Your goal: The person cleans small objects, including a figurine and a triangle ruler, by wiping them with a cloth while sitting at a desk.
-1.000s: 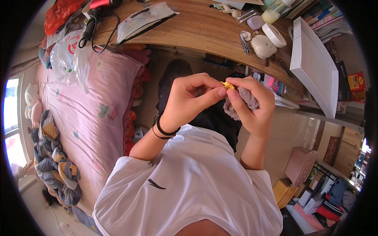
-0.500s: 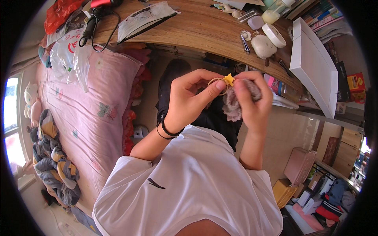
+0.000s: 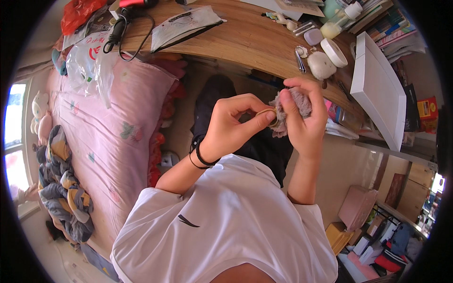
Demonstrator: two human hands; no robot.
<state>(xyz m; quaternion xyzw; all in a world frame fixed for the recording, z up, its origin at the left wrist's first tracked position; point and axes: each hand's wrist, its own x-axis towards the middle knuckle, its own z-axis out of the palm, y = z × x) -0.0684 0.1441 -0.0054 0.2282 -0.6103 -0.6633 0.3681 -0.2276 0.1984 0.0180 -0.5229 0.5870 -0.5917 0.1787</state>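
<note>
Between the thumb and forefinger of my left hand [image 3: 238, 123] is a thin tan hair tie [image 3: 266, 111], pinched closed at its looped end. A black cord bracelet [image 3: 200, 155] circles the left wrist. My right hand [image 3: 309, 123], curled just to the right, holds a fluffy greyish-pink bundle [image 3: 302, 101] that looks like a scrunchie. Part of the bundle hangs below the fingers, and its edge meets the hair tie. Whether the two are joined is hidden by the fingers. Both hands are raised above my lap, in front of the desk.
The wooden desk [image 3: 226, 40] runs across the far side, with a zip pouch [image 3: 186, 27], a corded black appliance [image 3: 118, 30], a white plush [image 3: 322, 65] and a white tray-like box [image 3: 377, 92] on it. A pink-covered bed [image 3: 113, 137] lies left. A pink suitcase [image 3: 357, 207] stands right.
The yellow star-shaped charm between my fingertips is now out of sight. My left hand has moved slightly right and down with the hair tie, and the right hand has turned, its fingers less bunched.
</note>
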